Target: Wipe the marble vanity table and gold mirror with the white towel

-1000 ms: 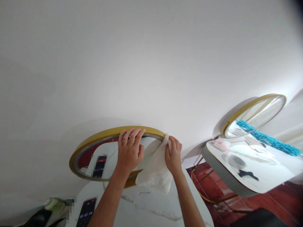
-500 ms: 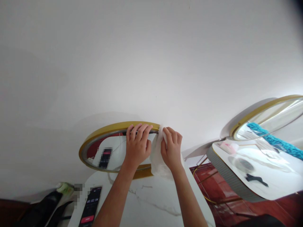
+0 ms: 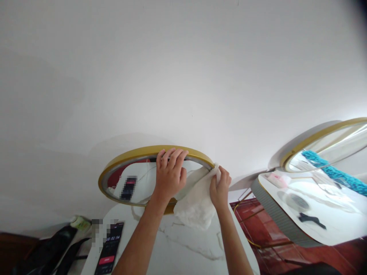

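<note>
A round mirror [image 3: 137,183] with a gold frame leans on the wall, its base on a white marbled table [image 3: 183,248]. My left hand [image 3: 171,173] grips the top of the frame, fingers hooked over the rim. A white cloth [image 3: 197,202] is pinched in my right hand [image 3: 220,186] around the frame's right side. The rest of the cloth hangs down across the lower right of the glass to the tabletop, hiding that part of the mirror.
A phone [image 3: 110,248] showing a timer lies at the table's left edge. To the right stands a second table [image 3: 321,210] with another gold-framed mirror [image 3: 321,139], a dark strap-like item [image 3: 312,220] and a pink packet [image 3: 277,179]. The floor [image 3: 246,214] is red tile.
My right hand has slid right and down along the frame with the cloth, uncovering more of the upper rim. My left hand keeps its grip on the top.
</note>
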`<action>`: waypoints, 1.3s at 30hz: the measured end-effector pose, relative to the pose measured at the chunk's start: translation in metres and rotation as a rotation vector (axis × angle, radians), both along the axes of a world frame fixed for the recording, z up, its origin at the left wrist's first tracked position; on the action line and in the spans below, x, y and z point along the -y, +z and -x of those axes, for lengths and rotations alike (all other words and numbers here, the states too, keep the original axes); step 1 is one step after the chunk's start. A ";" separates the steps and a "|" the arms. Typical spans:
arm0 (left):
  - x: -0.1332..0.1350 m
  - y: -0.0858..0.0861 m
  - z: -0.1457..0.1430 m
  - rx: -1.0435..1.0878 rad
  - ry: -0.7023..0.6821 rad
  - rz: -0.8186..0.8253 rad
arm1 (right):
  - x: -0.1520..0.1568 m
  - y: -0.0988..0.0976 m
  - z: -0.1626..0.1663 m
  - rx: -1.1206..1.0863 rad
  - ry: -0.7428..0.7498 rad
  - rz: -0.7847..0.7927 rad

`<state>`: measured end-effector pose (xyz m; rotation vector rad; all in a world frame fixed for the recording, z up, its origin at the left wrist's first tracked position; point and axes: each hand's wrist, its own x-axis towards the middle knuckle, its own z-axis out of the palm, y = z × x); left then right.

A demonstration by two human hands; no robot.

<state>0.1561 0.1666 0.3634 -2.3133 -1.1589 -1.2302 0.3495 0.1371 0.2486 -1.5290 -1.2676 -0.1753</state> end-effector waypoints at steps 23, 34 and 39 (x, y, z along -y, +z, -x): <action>-0.001 0.000 -0.002 0.010 0.015 0.010 | 0.003 -0.006 0.015 0.032 -0.019 -0.053; -0.002 0.000 -0.003 0.028 0.012 -0.017 | 0.005 0.040 0.029 0.147 0.101 -0.050; -0.002 0.001 -0.003 0.013 0.010 -0.020 | 0.004 0.010 0.023 0.042 0.022 -0.066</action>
